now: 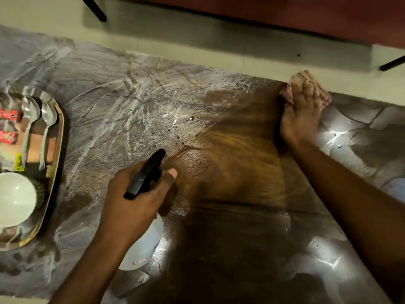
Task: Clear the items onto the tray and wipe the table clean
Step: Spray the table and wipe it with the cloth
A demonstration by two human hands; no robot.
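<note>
- Head view: the left hand (135, 194) at 7 o'clock was clenched round a spray bottle (145, 244), black nozzle pointing toward 1 o'clock.
- The right hand (302, 115) at 2 o'clock pressed a cloth (306, 81) onto the wet table (230, 161), fingers spread, not gripping.
- A tray (58, 148) at 9 o'clock held spoons (47, 115), a white bowl (15, 198) and red packets (9, 115).

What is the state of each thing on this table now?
Spray bottle: gripped by left hand.
Cloth: pressed under right hand, at far edge.
Table: wet, streaked, partly wiped.
Tray: loaded.
Bowl: upright, empty, on tray.
Spoons: lying on tray.
</note>
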